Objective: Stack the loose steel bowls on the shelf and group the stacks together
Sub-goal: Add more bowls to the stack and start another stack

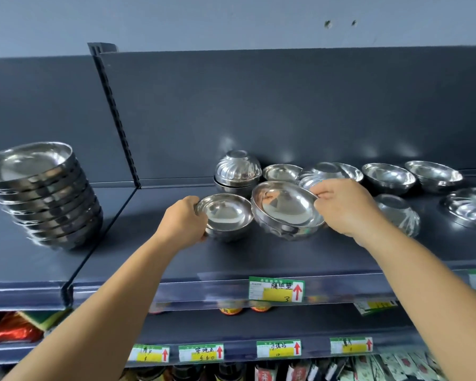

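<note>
Left hand (183, 221) grips an upright bowl (226, 215) by its rim; right hand (344, 207) pinches a tilted bowl (286, 210) mid-shelf (231, 259).

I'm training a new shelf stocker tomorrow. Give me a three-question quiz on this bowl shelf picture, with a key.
1. True or false: the left hand holds an upright round steel bowl by its rim.
2. The tilted shiny steel bowl is gripped by which hand? A left, B right, C neither.
3. Fill in: the tall stack of steel bowls stands on the dark blue-grey shelf at the far ____.

Key: 1 true; 2 B; 3 left.
</note>
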